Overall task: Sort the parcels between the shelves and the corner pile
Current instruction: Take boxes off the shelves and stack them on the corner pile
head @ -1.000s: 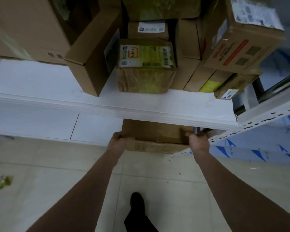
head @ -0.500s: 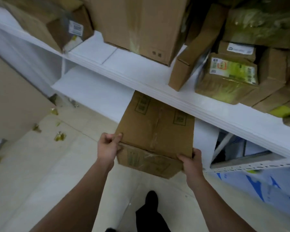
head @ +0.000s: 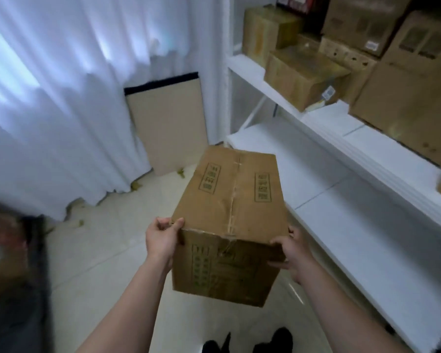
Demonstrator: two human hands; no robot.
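parcel (head: 231,197) is gripped at its near corners by left hand (head: 161,242) and right hand (head: 292,253) | long axis is pointed away, toward curtain (head: 61,98) | shelves (head: 341,200) are set on the right-hand side

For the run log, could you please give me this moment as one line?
carry | cardboard box: over floor, off shelf | left hand: grips it | right hand: grips it

Matt brown cardboard box (head: 233,200) with glossy tape; smooth white shelves (head: 362,154).
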